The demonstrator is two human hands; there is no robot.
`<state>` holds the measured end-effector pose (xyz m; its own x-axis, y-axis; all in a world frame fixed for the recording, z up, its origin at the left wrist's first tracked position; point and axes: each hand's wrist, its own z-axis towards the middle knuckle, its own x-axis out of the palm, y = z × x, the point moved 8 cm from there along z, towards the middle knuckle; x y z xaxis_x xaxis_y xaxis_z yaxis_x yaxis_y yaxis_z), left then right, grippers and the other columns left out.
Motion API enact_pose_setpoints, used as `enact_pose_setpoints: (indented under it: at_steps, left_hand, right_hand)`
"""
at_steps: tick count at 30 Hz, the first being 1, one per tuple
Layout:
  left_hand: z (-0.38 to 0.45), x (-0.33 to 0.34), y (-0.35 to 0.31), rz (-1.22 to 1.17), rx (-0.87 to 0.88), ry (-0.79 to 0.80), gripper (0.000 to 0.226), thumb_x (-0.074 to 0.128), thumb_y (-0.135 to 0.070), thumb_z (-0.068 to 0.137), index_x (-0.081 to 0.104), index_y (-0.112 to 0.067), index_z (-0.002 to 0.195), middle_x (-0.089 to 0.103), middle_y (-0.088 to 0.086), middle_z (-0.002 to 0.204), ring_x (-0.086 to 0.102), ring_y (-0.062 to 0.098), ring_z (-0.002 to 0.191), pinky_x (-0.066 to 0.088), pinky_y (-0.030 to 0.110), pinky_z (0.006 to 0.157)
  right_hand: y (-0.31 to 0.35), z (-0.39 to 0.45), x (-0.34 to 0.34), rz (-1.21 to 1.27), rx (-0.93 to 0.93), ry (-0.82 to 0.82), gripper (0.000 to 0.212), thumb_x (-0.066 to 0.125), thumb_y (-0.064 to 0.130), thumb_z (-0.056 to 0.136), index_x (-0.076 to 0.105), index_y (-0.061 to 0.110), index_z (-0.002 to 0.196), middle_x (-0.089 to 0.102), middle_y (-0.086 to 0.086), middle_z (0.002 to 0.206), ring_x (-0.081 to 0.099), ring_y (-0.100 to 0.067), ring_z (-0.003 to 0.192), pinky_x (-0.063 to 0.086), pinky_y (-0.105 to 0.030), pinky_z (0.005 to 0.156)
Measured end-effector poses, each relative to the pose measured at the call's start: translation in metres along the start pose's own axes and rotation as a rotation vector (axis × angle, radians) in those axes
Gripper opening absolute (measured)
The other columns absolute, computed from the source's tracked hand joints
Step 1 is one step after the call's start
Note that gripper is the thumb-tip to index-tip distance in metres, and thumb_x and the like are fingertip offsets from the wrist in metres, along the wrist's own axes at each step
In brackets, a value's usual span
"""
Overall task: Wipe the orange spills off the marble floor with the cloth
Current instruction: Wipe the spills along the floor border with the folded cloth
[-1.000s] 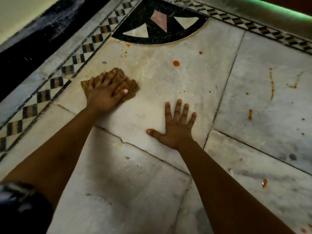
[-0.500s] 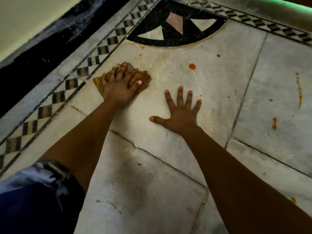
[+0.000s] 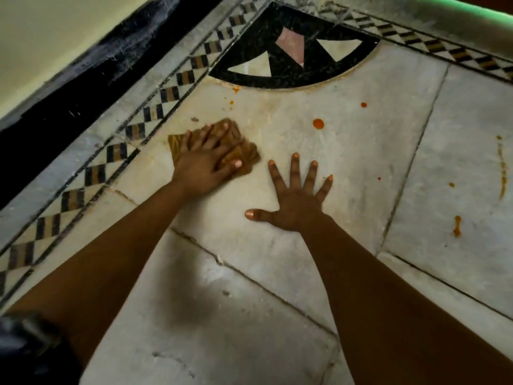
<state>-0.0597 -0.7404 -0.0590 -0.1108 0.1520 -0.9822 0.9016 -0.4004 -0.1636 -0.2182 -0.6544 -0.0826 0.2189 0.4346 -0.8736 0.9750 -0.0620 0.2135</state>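
My left hand (image 3: 206, 162) presses flat on a crumpled orange-brown cloth (image 3: 245, 157) against the white marble floor (image 3: 347, 151). My right hand (image 3: 294, 199) lies flat on the marble with its fingers spread, holding nothing, just right of the cloth. A round orange spill (image 3: 318, 123) sits beyond my right hand, and a smaller drop (image 3: 363, 105) lies farther back. Tiny orange specks (image 3: 232, 102) dot the floor beyond the cloth near the black inlay. On the right slab there is a long orange streak (image 3: 502, 170) and an orange drip (image 3: 457, 225).
A black quarter-circle inlay (image 3: 291, 51) with pale triangles fills the far corner. A checkered border strip (image 3: 133, 126) runs along the left, with a black skirting (image 3: 69, 90) and pale wall behind it. Cracked joints cross the slabs near my forearms.
The cloth under my left hand has shifted a little over the marble, closer to my right hand. The view has swung to the left. My right hand stays planted.
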Motion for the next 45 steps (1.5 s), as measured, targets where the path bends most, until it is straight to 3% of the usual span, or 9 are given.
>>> enact_pose_setpoints:
  at_steps: [2, 9, 16, 20, 23, 29, 36, 42, 45]
  left_hand:
    - [0.002, -0.004, 0.013, 0.000, 0.036, 0.044, 0.071, 0.010, -0.072, 0.080, 0.009, -0.040, 0.144, 0.010, -0.002, 0.159, 0.005, 0.024, 0.146, -0.001, 0.049, 0.114]
    - [0.130, -0.019, 0.033, -0.087, -0.386, 0.003, 0.058, 0.021, -0.058, 0.095, 0.010, -0.037, 0.148, -0.002, 0.001, 0.159, -0.006, 0.031, 0.145, -0.010, 0.055, 0.112]
    - [0.064, -0.008, -0.002, 0.020, 0.122, 0.055, 0.071, 0.011, -0.065, 0.086, 0.011, -0.033, 0.149, 0.012, 0.001, 0.158, 0.007, 0.022, 0.145, 0.000, 0.046, 0.114]
    - [0.115, -0.022, 0.040, -0.022, -0.164, 0.004, 0.064, 0.020, -0.059, 0.093, 0.015, -0.029, 0.149, 0.013, 0.002, 0.158, 0.007, 0.023, 0.145, -0.002, 0.047, 0.114]
    - [0.166, -0.019, 0.013, -0.050, -0.304, 0.028, 0.059, 0.021, -0.054, 0.097, 0.010, -0.030, 0.149, 0.005, 0.001, 0.159, 0.000, 0.026, 0.146, -0.005, 0.051, 0.115]
    - [0.087, -0.003, -0.040, -0.033, 0.180, 0.094, 0.066, 0.017, -0.059, 0.089, 0.001, -0.033, 0.148, 0.005, -0.004, 0.159, 0.001, 0.017, 0.146, -0.005, 0.041, 0.115]
    - [0.157, -0.017, 0.014, -0.052, -0.264, 0.029, 0.058, 0.022, -0.052, 0.098, 0.007, -0.030, 0.150, 0.003, -0.002, 0.159, -0.004, 0.022, 0.146, -0.005, 0.047, 0.116]
    - [0.071, -0.002, -0.023, -0.013, 0.056, 0.095, 0.067, 0.018, -0.061, 0.092, 0.001, -0.029, 0.149, 0.003, -0.001, 0.159, -0.001, 0.018, 0.146, -0.006, 0.040, 0.115]
    - [0.045, -0.004, -0.013, -0.023, 0.040, 0.070, 0.071, 0.018, -0.060, 0.087, 0.005, -0.030, 0.149, 0.006, -0.001, 0.159, 0.003, 0.020, 0.146, -0.003, 0.040, 0.115]
  right_hand:
    - [-0.001, 0.003, 0.000, 0.010, 0.011, 0.046, 0.111, 0.040, 0.086, 0.064, -0.023, 0.038, 0.142, -0.038, -0.008, 0.149, -0.031, -0.044, 0.134, -0.017, -0.069, 0.100]
    - [-0.002, 0.004, 0.003, 0.023, 0.013, 0.121, 0.113, 0.044, 0.085, 0.065, -0.028, 0.039, 0.139, -0.043, -0.008, 0.145, -0.035, -0.044, 0.132, -0.018, -0.069, 0.099]
    - [-0.001, 0.003, 0.001, 0.033, 0.008, 0.116, 0.112, 0.042, 0.085, 0.065, -0.027, 0.039, 0.140, -0.042, -0.009, 0.146, -0.035, -0.045, 0.131, -0.019, -0.069, 0.098]
    - [-0.001, 0.002, 0.002, 0.037, 0.000, 0.114, 0.112, 0.042, 0.085, 0.065, -0.027, 0.039, 0.140, -0.043, -0.009, 0.145, -0.036, -0.045, 0.131, -0.019, -0.069, 0.098]
    - [-0.002, 0.002, 0.002, 0.044, 0.012, 0.122, 0.112, 0.044, 0.084, 0.065, -0.027, 0.040, 0.140, -0.043, -0.008, 0.145, -0.036, -0.044, 0.132, -0.018, -0.069, 0.100]
    - [-0.001, 0.002, 0.001, 0.051, 0.001, 0.110, 0.111, 0.042, 0.084, 0.066, -0.028, 0.040, 0.139, -0.044, -0.008, 0.144, -0.038, -0.043, 0.130, -0.021, -0.068, 0.098]
    - [-0.001, 0.002, 0.003, 0.063, -0.001, 0.107, 0.112, 0.045, 0.083, 0.066, -0.028, 0.040, 0.139, -0.045, -0.007, 0.144, -0.038, -0.043, 0.130, -0.023, -0.067, 0.097]
    - [-0.001, 0.002, 0.000, 0.065, -0.019, 0.075, 0.112, 0.046, 0.083, 0.066, -0.025, 0.039, 0.141, -0.042, -0.008, 0.146, -0.037, -0.043, 0.130, -0.023, -0.068, 0.096]
    - [-0.002, 0.000, -0.001, 0.060, -0.021, 0.003, 0.111, 0.045, 0.083, 0.067, -0.021, 0.037, 0.144, -0.038, -0.009, 0.148, -0.035, -0.044, 0.132, -0.023, -0.068, 0.096]
